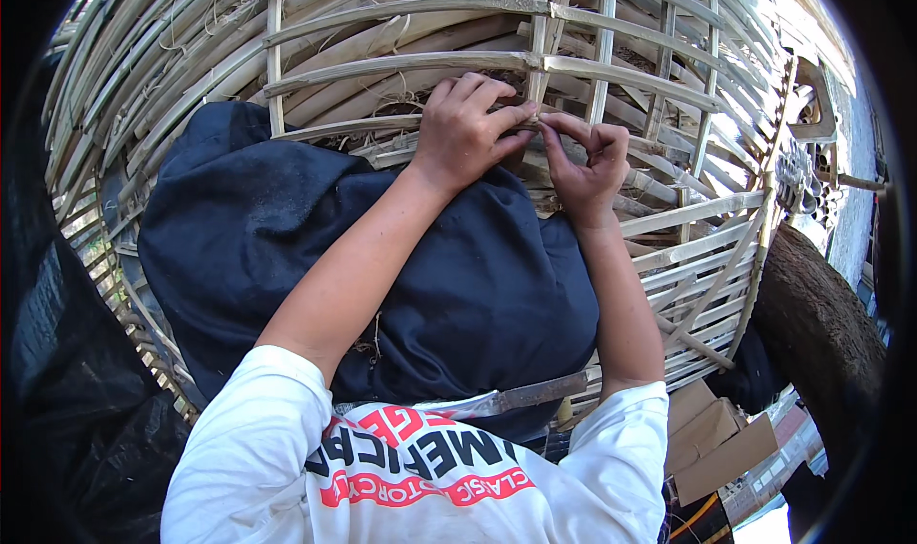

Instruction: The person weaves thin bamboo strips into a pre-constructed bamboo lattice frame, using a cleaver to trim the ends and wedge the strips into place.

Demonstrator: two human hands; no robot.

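bamboo lattice (535, 64) pinched between fingertips by left hand (466, 131) and right hand (586, 170)

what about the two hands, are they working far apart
No, the left hand and right hand nearly meet fingertip to fingertip at an upright bamboo strip.

A: Where is the light coming from?

B: Daylight is pouring in, glaring hardest at 2 o'clock, where the outer bamboo slats (630, 79) are washing out. A pale patch (767, 527) is blowing out between 4 and 5.

A: Shadows?

B: Gaps behind the slats are darkening at 12. Central black cloth (458, 296) is swallowing detail; plastic sheet (76, 372) at 8 is sinking near-black, faintly shining.

A: Focus, distortion?

B: Left hand (468, 128) and right hand (587, 167) are reading crisp. Slats are bowing rimward; black fisheye vignetting is ringing everything.
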